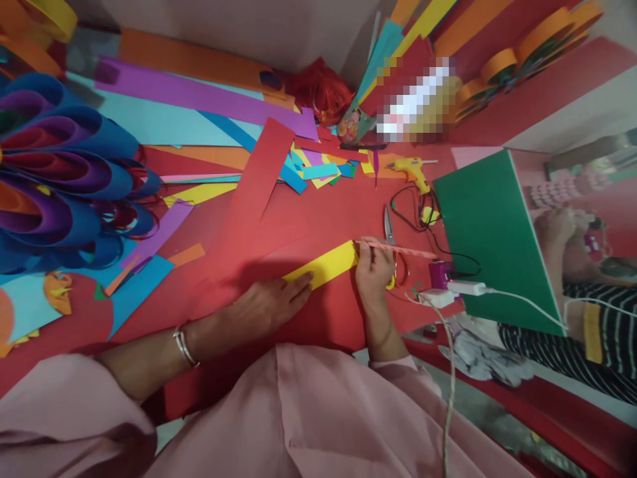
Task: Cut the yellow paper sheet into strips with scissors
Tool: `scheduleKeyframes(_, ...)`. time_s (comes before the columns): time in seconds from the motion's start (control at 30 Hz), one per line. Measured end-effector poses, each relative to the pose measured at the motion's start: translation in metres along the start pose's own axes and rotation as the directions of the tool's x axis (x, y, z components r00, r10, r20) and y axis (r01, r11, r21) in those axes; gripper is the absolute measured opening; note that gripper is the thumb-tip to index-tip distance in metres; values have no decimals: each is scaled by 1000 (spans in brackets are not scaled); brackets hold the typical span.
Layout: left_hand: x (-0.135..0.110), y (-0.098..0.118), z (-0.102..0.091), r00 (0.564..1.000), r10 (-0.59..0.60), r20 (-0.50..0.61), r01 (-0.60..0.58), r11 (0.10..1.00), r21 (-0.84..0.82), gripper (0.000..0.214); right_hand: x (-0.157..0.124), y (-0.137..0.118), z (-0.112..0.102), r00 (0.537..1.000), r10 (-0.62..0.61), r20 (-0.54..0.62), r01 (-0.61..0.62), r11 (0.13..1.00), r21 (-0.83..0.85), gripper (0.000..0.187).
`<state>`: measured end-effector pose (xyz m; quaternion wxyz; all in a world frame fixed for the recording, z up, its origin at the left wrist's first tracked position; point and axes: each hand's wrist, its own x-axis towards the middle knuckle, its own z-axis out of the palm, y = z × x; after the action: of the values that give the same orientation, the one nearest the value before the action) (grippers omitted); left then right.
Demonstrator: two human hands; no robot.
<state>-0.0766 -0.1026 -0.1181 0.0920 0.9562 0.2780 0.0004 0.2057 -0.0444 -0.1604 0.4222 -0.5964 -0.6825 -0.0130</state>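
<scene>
A yellow paper strip lies slanted on the red table surface. My left hand rests flat on its lower left end, fingers stretched out and pressing it down. A bangle sits on that wrist. My right hand is closed around a pink pencil, whose tip is at the strip's upper right end. Just beyond the right hand are scissors with their blades pointing away; the hand hides part of their handles.
A yellow glue gun with a black cord lies behind a purple plug block. To its right stands a green board. Coloured paper strips and scraps fill the back. Blue and purple paper loops stand left. Another person's hands work at right.
</scene>
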Motion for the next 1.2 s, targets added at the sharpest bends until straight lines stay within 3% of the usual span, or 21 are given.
scheduleKeyframes(0.07, 0, 0, 3, 1000, -3, -21, 3, 1000, -10, 65, -1, -2, -3, 1000, -12, -1, 12, 999, 46, 23)
scheduleKeyframes(0.23, -1, 0, 5, 999, -6, -54, 5, 1000, -18, 64, -4, -4, 1, 988, -40, 150, 38, 999, 20, 23)
scheduleKeyframes(0.43, -1, 0, 8, 996, 9, -90, -6, 999, 35, 61, -2, 0, 1, 999, -46, -7, 45, 995, -93, 27)
scheduleKeyframes(0.63, -3, 1, 20, 993, -1, -119, 0, 1000, -13, 59, -1, -5, 1, 974, -103, 200, 103, 995, 12, 25)
scheduleKeyframes(0.8, -2, 0, 17, 993, 9, -118, -13, 999, -34, 58, 0, -1, 4, 991, -68, 112, 81, 990, -114, 23)
scheduleKeyframes(0.9, -1, 0, 17, 995, -3, -103, -2, 998, -56, 59, 1, -2, 0, 995, -86, 58, 90, 994, -62, 22)
scheduleKeyframes(1.07, -1, 0, 16, 995, -3, -103, -7, 996, -92, 56, -1, -5, 0, 971, -87, 224, 78, 996, 51, 23)
scheduleKeyframes(1.2, 0, 0, 13, 995, 11, -102, -17, 998, -53, 57, -2, -2, 4, 982, -7, 188, 21, 997, -70, 24)
